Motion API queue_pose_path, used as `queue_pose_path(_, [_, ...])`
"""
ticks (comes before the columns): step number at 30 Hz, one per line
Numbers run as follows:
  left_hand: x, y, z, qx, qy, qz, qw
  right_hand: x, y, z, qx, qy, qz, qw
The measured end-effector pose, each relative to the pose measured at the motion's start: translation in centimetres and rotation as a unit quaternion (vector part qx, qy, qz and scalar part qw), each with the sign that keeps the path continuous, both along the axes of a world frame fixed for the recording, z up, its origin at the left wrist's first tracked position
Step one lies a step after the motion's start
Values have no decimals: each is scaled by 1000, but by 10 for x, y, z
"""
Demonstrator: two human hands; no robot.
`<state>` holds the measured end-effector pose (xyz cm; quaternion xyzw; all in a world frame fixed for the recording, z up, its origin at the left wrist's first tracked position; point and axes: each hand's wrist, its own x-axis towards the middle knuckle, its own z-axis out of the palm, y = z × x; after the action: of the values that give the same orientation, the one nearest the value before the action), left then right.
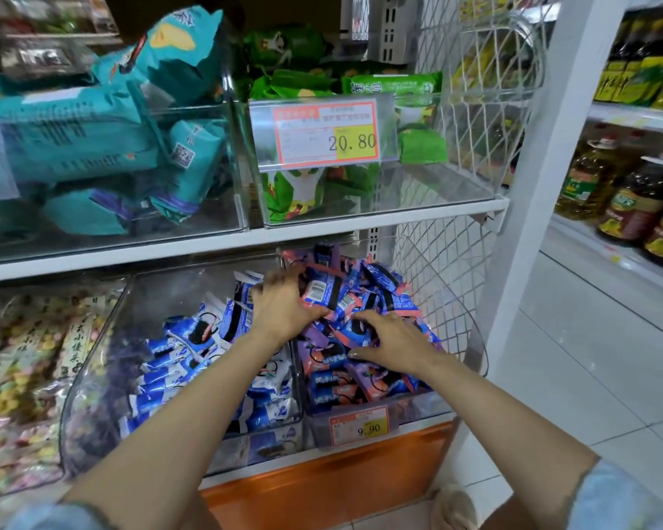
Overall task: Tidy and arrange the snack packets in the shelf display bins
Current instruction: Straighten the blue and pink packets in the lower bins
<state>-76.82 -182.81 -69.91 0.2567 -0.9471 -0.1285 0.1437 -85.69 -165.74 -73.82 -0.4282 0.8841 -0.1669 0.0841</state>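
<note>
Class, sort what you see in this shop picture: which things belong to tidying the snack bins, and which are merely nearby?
Belongs: left hand, right hand, pink-and-blue packets, blue-and-white packets, clear bin.
Merely nearby: oil bottles, 20.80 price label, wire side panel.

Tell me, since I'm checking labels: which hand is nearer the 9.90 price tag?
Right. The right hand lies on the packets just above the 9.90 price tag; the left hand is farther back and to the left.
</note>
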Motion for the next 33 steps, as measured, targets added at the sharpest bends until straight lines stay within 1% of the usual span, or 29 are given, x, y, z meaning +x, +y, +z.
queue_pose_path(1, [-1, 0, 0, -6, 2, -4, 1000, 0, -2, -1, 10, 18, -6, 1000])
queue_pose_path(3, [-1, 0, 0, -4, 15, -19, 1000, -1, -3, -1, 2, 26, -21, 999])
queue_pose_path(8, [1, -2, 1, -28, 37, -55, 997, -10, 12, 10, -58, -35, -40, 997])
queue_pose_path(10, [2, -2, 1, -48, 45, -68, 995, -15, 25, 15, -75, -37, -54, 995])
queue_pose_path(13, [3, 0, -1, -40, 69, -71, 994, -20, 47, 23, -144, -37, -84, 985])
queue_pose_path(14, [4, 0, -1, -28, 79, -73, 994, -21, 54, 25, -160, -20, -93, 983])
queue_pose_path(15, [4, 1, -2, -17, 89, -80, 993, -21, 60, 26, -159, 5, -97, 982])
queue_pose_path(17, [7, 4, -2, 16, 122, -101, 987, -22, 66, 23, -104, 36, -73, 991])
queue_pose_path(19, [10, 8, 1, 38, 138, -126, 982, -20, 67, 18, -32, 30, -38, 998])
queue_pose_path(20, [11, 10, 1, 37, 139, -143, 979, -19, 68, 17, -32, 14, -32, 999])
queue_pose_path(23, [11, 19, 2, 55, 128, -181, 973, -16, 71, 27, -114, -9, -49, 992])
queue_pose_path(26, [8, 31, 2, 116, 121, -203, 965, -13, 78, 37, -202, -22, -81, 976])
queue_pose_path(28, [6, 41, 2, 160, 104, -225, 956, -11, 82, 39, -225, -36, -85, 970])
queue_pose_path(29, [5, 45, 0, 166, 89, -240, 952, -10, 84, 39, -230, -41, -83, 969])
queue_pose_path(30, [4, 48, -1, 148, 63, -256, 953, -9, 85, 39, -233, -48, -82, 968])
queue_pose_path(33, [2, 47, -9, -15, -25, -291, 956, -7, 86, 38, -230, -62, -81, 968])
